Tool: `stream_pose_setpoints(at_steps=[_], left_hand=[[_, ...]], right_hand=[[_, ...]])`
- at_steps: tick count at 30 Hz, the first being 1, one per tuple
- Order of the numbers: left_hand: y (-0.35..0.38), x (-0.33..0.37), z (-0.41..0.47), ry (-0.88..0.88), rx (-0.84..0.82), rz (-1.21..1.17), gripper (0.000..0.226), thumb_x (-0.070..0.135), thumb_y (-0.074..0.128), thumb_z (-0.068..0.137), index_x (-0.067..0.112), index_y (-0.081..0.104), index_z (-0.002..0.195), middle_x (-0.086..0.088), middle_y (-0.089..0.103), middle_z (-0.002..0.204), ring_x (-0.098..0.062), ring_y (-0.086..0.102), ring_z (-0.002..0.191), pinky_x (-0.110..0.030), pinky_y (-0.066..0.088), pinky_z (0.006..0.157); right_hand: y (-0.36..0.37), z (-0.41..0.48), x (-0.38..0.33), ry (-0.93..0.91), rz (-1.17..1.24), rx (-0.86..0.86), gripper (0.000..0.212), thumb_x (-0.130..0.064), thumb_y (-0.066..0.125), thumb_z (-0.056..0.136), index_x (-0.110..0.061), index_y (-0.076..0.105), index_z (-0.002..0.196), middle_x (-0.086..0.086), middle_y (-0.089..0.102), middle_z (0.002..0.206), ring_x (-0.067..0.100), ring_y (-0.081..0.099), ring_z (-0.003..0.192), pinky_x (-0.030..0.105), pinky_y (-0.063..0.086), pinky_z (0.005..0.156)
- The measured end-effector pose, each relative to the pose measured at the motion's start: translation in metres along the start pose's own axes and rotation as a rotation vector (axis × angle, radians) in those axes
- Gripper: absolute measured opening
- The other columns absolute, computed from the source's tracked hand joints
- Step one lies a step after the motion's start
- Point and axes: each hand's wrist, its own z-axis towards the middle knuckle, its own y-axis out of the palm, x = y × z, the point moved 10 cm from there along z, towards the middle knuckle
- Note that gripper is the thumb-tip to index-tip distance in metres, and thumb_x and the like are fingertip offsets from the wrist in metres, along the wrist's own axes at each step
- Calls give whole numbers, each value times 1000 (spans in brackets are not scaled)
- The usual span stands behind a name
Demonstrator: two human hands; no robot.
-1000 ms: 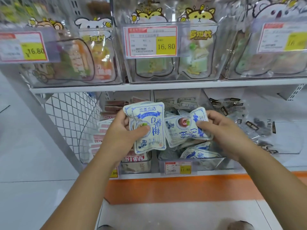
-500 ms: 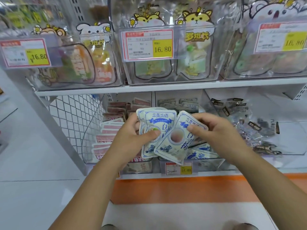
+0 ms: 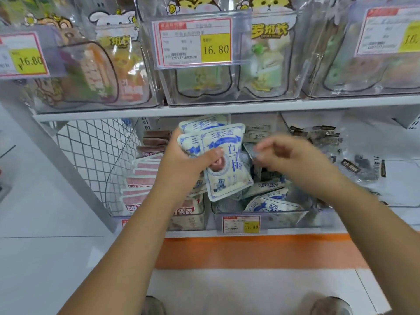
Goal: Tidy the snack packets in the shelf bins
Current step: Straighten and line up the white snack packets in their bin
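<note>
My left hand (image 3: 179, 164) grips a stack of white and blue snack packets (image 3: 227, 178), thumb pressed on the front one, held upright above the middle clear bin (image 3: 284, 214) on the lower shelf. Several more of the same packets (image 3: 270, 205) lie jumbled in that bin. My right hand (image 3: 291, 160) is blurred, just right of the stack, with its fingers curled. Its fingertips are at the corner of a packet standing in the bin (image 3: 248, 150). The blur hides whether they pinch it.
A bin of red and white packets (image 3: 141, 178) stands to the left, beside a wire mesh panel (image 3: 91, 151). Dark-labelled clear packets (image 3: 354, 164) fill the bin to the right. The upper shelf (image 3: 227, 108) holds clear bins with price tags. An orange strip (image 3: 261, 251) marks the shelf base.
The packet my right hand held has joined the stack in my left hand. My right hand has let go and moved right, toward the bin. The stack has risen a little.
</note>
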Motion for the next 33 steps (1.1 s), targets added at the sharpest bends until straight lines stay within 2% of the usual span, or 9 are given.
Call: stream_pose_setpoints(at_steps=[4, 7, 12, 15, 19, 26, 29, 31, 33], left_hand=[[9, -3, -2, 4, -58, 19, 43, 8, 76, 77, 29, 53, 107, 12, 73, 98, -6, 69, 94, -29, 53, 82], [21, -1, -2, 19, -104, 36, 40, 6, 75, 79, 27, 52, 103, 13, 73, 98, -6, 69, 94, -23, 54, 76], [0, 0, -2, 7, -69, 20, 44, 14, 76, 70, 29, 53, 104, 10, 73, 100, -10, 69, 96, -31, 54, 81], [-23, 3, -3, -11, -12, -39, 48, 19, 75, 62, 27, 54, 104, 5, 74, 100, -15, 70, 95, -39, 55, 83], [-30, 4, -6, -12, -9, -73, 48, 15, 75, 62, 26, 55, 105, 2, 73, 102, -18, 69, 98, -43, 54, 87], [36, 0, -10, 45, -146, -30, 44, 5, 76, 77, 32, 53, 102, 13, 73, 96, -5, 69, 91, -23, 55, 76], [66, -5, -10, 75, -199, 93, 41, 7, 76, 79, 35, 54, 101, 11, 72, 95, -3, 69, 87, -23, 56, 75], [86, -20, -12, 33, -241, 117, 42, 12, 77, 79, 35, 54, 105, 11, 71, 98, -4, 68, 90, -26, 56, 79], [103, -45, -17, -95, -311, 148, 48, 27, 78, 79, 39, 45, 111, 18, 66, 104, -5, 65, 95, -25, 52, 81]], right_hand=[[53, -8, 36, 10, -567, -511, 23, -31, 71, 83, -53, 65, 87, -17, 61, 94, 0, 56, 87, 24, 47, 78], [64, 5, 55, -15, -897, -627, 28, -36, 66, 84, -28, 66, 111, -6, 60, 113, 13, 55, 100, 35, 49, 86], [54, 24, 59, -12, -844, -628, 20, -28, 69, 85, -31, 68, 104, -15, 61, 99, 6, 54, 90, 26, 47, 80], [49, 27, 59, -14, -779, -591, 27, -20, 65, 87, -36, 63, 110, -22, 56, 104, 3, 54, 100, 21, 43, 82], [18, 44, 40, -73, -879, -311, 30, -17, 59, 91, -36, 63, 114, -14, 60, 112, 10, 56, 104, 28, 46, 81], [0, 35, 36, -91, -837, -187, 14, -14, 65, 86, -22, 70, 97, -7, 70, 97, 14, 63, 90, 28, 47, 75], [-19, 32, 29, -90, -849, -83, 5, -13, 66, 85, -17, 70, 84, -5, 68, 78, 17, 62, 76, 26, 41, 64], [-21, 29, 30, -79, -839, -102, 15, -10, 65, 82, -19, 66, 70, -8, 63, 67, 13, 59, 67, 25, 39, 57], [-26, 30, 34, -68, -770, -125, 11, -11, 69, 81, -20, 72, 75, -8, 69, 72, 9, 63, 70, 19, 43, 59]])
